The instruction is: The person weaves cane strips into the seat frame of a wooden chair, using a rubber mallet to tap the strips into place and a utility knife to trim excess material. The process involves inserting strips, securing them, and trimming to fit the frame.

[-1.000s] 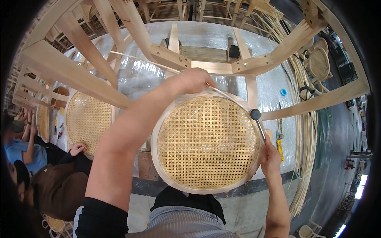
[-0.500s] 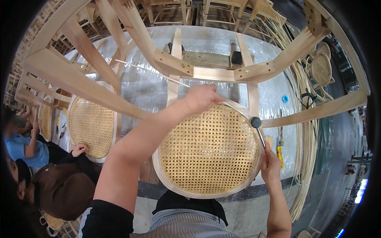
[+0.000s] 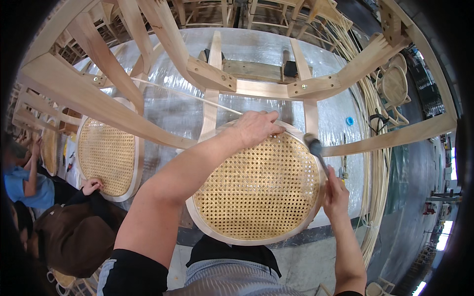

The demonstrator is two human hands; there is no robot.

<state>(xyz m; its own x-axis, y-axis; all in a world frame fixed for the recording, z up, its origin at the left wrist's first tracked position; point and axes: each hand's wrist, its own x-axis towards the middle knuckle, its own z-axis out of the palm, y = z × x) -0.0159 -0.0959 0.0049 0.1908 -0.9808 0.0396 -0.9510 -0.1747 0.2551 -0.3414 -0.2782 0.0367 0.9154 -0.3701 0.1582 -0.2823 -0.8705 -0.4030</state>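
a silvery padded table (image 3: 266, 54) sits under bare wooden chair frames (image 3: 98, 106), with the round cane seat (image 3: 256, 190) propped at its near edge against you. your left hand (image 3: 256, 127) reaches across, fingers curled pinching a pale cane strand (image 3: 187, 94) at the seat's far rim. your right hand (image 3: 335, 195) is wrapped tight around a small hammer (image 3: 315, 148), its head up beside the rim.

seat panel (image 3: 256, 192): pale, smooth, unfinished wood rim; open-weave cane centre, matt straw colour. chair frame (image 3: 118, 113), upper half of frame: bare light wood, matt. worktop (image 3: 173, 113): covered in glossy, crinkled silver sheeting. mallet (image 3: 316, 150) head: dark, matt. cane strand (image 3: 187, 94): thin, pale, smooth.
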